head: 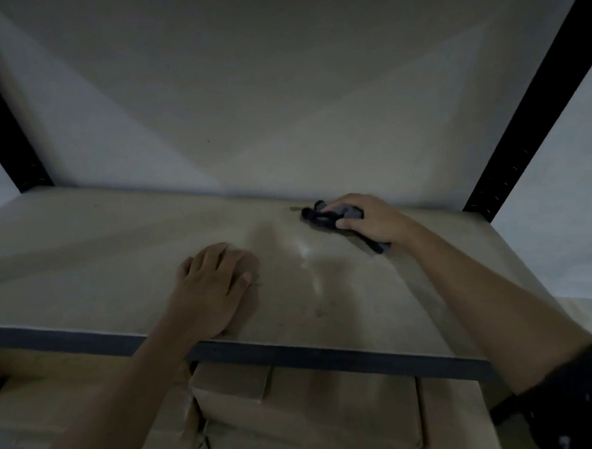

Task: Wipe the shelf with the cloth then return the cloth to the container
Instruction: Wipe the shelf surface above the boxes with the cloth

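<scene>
1. Fingers (217, 259) of the left hand (209, 290) lie flat and close together, palm down on the shelf (100, 255), near its front edge; they hold nothing.
2. A pale smear (306, 254) marks the shelf between the two hands.
3. The right hand (366, 217) sits toward the back of the shelf, close to the wall (281, 105), fingers curled and pinching the bunched dark cloth (325, 214) against the board.
4. Step in hand, as judged: wiping; the left hand appears to brace.
5. Next move calls for firm downward pressure and a sweep over the unwiped shelf.
6. No container is identifiable; a cardboard box (298, 416) lies below the shelf.
</scene>
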A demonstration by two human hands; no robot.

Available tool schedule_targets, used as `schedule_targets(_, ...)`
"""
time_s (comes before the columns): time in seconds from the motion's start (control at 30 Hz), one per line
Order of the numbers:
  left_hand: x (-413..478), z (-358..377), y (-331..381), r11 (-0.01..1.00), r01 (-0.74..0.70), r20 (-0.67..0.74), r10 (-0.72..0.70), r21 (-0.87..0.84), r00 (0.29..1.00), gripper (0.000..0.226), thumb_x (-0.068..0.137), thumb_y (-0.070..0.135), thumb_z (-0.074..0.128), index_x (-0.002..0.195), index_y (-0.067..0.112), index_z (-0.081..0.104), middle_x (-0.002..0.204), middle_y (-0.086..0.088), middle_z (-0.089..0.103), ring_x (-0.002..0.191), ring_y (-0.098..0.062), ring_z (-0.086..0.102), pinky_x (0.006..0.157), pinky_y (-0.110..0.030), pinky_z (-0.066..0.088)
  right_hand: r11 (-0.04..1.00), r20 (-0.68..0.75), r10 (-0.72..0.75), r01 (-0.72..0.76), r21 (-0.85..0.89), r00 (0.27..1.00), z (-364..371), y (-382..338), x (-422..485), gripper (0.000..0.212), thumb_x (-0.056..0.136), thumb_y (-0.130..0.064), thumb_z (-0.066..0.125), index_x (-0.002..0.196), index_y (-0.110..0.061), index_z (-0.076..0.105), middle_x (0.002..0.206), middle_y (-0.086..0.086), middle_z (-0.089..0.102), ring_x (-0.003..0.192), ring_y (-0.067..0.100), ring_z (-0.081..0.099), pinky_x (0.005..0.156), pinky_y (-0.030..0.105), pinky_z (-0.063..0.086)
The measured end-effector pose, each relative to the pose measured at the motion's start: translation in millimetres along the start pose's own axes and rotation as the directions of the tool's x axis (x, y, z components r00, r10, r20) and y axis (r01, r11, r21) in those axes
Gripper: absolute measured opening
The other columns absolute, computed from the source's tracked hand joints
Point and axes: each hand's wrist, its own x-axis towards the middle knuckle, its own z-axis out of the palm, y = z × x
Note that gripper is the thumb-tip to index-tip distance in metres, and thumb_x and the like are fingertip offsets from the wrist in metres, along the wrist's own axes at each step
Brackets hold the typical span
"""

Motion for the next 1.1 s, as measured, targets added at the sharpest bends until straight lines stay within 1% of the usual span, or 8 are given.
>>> schedule_targets(0.1,1.3,0.5,0.8,1.0,-0.001,0.008,0.001,-0.001,1.0,0.065,0.083,0.055,0.015,0.129,0.02,0.046,0.138,-0.009,0.045,0.127,-0.032,0.043,0.105,-0.047,0.031,0.988,-0.18,0.126,-0.14,-0.064,0.975,-4.8,6.8,22.3,0.039,0.09,-0.015,0.058,0.128,-0.009,0.053,0.132,0.013,0.053,0.124,0.027,0.047,0.098,0.025,0.033)
schedule_targets(0.2,1.7,-0.5,-0.6,1.0,0.011,0.014,-0.01,-0.009,1.0,0.067,0.081,0.056,0.014,0.129,0.021,0.045,0.139,-0.008,0.043,0.128,-0.031,0.041,0.106,-0.047,0.029,0.981,-0.17,0.034,-0.065,-0.18,0.985,26.3,-5.9,28.6,0.031,0.087,-0.001,0.053,0.117,0.001,0.061,0.12,0.025,0.059,0.116,0.039,0.051,0.097,0.034,0.037)
schedule_targets(0.3,0.2,-0.3,-2.9,1.0,0.009,0.011,-0.009,-0.015,1.0,0.065,0.082,0.055,0.016,0.128,0.021,0.046,0.138,-0.008,0.044,0.127,-0.031,0.042,0.105,-0.046,0.03,0.997,-0.077,-0.07,0.066,-0.051,0.995,33.4,-18.9,21.7,0.03,0.083,0.0,0.06,0.112,-0.003,0.065,0.117,0.019,0.061,0.11,0.028,0.054,0.095,0.024,0.039)
schedule_targets(0.4,0.3,0.5,-1.6,1.0,-0.007,0.013,0.007,-0.013,1.0,0.062,0.084,0.055,0.016,0.128,0.022,0.045,0.139,-0.006,0.043,0.128,-0.03,0.041,0.105,-0.046,0.03,0.997,0.111,-0.041,0.033,0.071,0.993,13.4,-26.2,27.7,0.031,0.084,-0.009,0.065,0.115,-0.012,0.065,0.118,0.007,0.062,0.108,0.016,0.055,0.081,0.012,0.037)
schedule_targets(0.53,1.8,1.8,-1.2,1.0,0.0,0.019,0.001,-0.024,1.0,0.065,0.083,0.056,0.013,0.13,0.023,0.042,0.141,-0.004,0.04,0.13,-0.028,0.038,0.107,-0.045,0.028,0.997,-0.077,0.004,0.002,0.073,0.997,22.7,-42.4,68.3,0.036,0.087,-0.02,0.062,0.123,-0.014,0.059,0.129,0.007,0.058,0.118,0.021,0.051,0.085,0.015,0.03)
schedule_targets(0.87,0.7,1.2,-1.4,1.0,0.002,0.011,-0.002,-0.019,1.0,0.068,0.081,0.057,0.012,0.13,0.023,0.043,0.141,-0.003,0.041,0.13,-0.027,0.038,0.107,-0.043,0.028,0.966,0.267,-0.242,0.207,0.151,0.933,32.5,-40.6,42.3,0.029,0.081,-0.001,0.065,0.107,-0.013,0.069,0.12,0.006,0.066,0.113,0.015,0.058,0.101,0.024,0.041)
schedule_targets(1.03,1.6,2.3,-3.3,1.0,-0.012,0.0,0.012,0.002,1.0,0.063,0.084,0.055,0.016,0.127,0.022,0.046,0.137,-0.005,0.045,0.127,-0.029,0.042,0.105,-0.044,0.032,0.999,-0.036,0.044,-0.044,-0.009,0.998,9.2,-3.9,51.5,0.032,0.087,-0.015,0.061,0.119,-0.014,0.063,0.129,0.006,0.06,0.12,0.022,0.052,0.097,0.02,0.033)
schedule_targets(1.1,2.0,2.4,-2.9,1.0,-0.016,-0.006,0.016,0.001,1.0,0.061,0.084,0.054,0.017,0.126,0.022,0.047,0.136,-0.006,0.046,0.126,-0.03,0.043,0.104,-0.045,0.032,0.999,-0.087,0.021,-0.023,-0.024,0.996,23.6,-3.4,46.6,0.031,0.086,-0.012,0.062,0.117,-0.013,0.064,0.128,0.009,0.061,0.121,0.023,0.053,0.095,0.018,0.033)
